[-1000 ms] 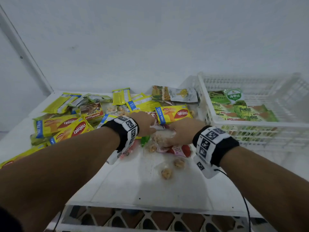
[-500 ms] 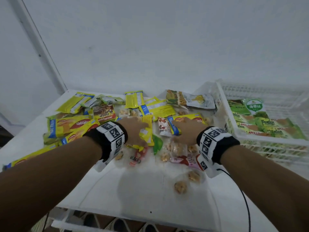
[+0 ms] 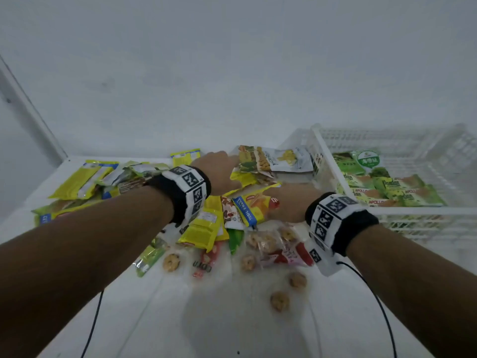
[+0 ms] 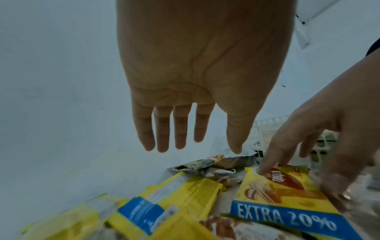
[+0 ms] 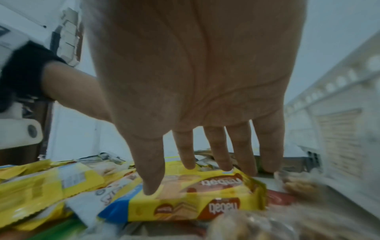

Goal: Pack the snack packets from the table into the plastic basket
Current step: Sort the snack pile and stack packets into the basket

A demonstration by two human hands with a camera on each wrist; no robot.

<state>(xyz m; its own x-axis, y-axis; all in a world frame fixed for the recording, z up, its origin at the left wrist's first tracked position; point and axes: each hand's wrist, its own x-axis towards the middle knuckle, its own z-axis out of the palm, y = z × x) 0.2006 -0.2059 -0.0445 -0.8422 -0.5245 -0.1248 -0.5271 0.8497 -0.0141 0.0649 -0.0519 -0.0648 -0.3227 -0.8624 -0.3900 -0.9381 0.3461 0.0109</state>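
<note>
Many snack packets lie heaped on the white table (image 3: 232, 319). My left hand (image 3: 222, 169) hovers open over the pile, fingers (image 4: 162, 142) straight, just short of a grey-and-yellow chip packet (image 3: 276, 161); it holds nothing. My right hand (image 3: 289, 202) lies spread on a yellow wafer packet (image 3: 255, 205) (image 5: 195, 199) marked "EXTRA 20%" (image 4: 285, 217), thumb on its top face and fingertips (image 5: 224, 165) at its far edge. The white plastic basket (image 3: 387, 211) stands to the right with green packets (image 3: 402, 188) inside.
More yellow packets (image 3: 82, 178) cover the left of the table. Loose cookies in clear wraps (image 3: 280, 301) and a red packet (image 3: 294, 254) lie near the front. A white wall stands close behind the pile. The basket's side wall (image 5: 339, 129) is right beside my right hand.
My left hand has let go of the yellow packet it held and reached forward toward the chip packet. My right hand stays on the yellow wafer packet. The head view tilted up.
</note>
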